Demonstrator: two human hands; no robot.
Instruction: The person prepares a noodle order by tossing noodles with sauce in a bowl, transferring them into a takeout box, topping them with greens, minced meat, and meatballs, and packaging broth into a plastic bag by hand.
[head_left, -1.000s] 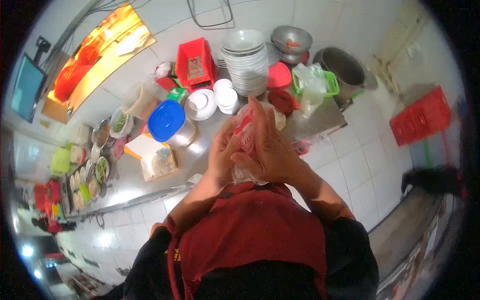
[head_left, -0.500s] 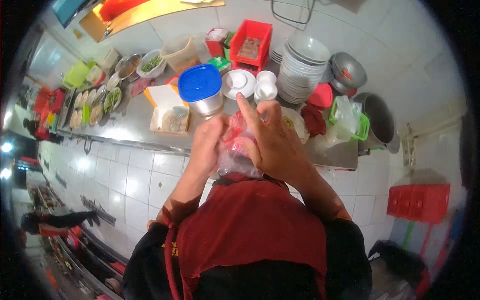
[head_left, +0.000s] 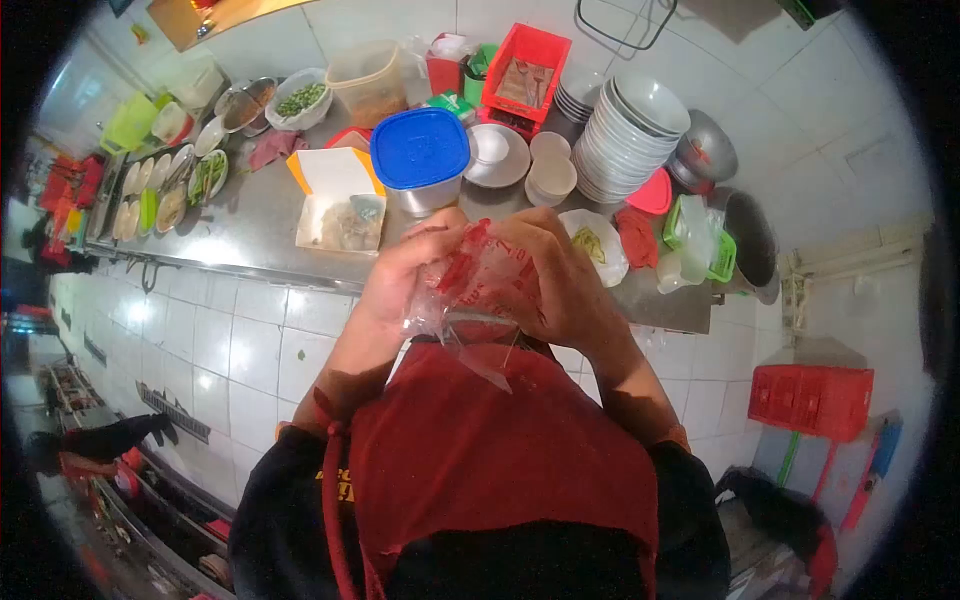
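Observation:
Between my hands, close to my apron, is a clear plastic bag [head_left: 480,275] with red printing, its loose corner hanging toward me. My left hand [head_left: 400,270] grips the bag's left side with bent fingers. On the other side my right hand [head_left: 565,275] is closed around the bag, part of it against the palm. Whether anything is inside the bag I cannot make out. Just beyond my hands stand a tub with a blue lid [head_left: 420,148] and an open paper box [head_left: 340,222] holding a pale bagged item. A white plate with green pieces [head_left: 595,245] lies past my right hand.
A steel counter [head_left: 250,230] runs along the tiled wall. On it are stacked white bowls [head_left: 630,135], a red cutlery basket [head_left: 526,70], white cups [head_left: 551,175] and a green basket [head_left: 722,255]. A large pot [head_left: 750,240] stands at the right end. Red crates [head_left: 810,400] are at far right.
My right hand's raised index finger has come down and its fingers have closed on the bag. The bag is spread wider, its printing more visible. The view has shifted slightly.

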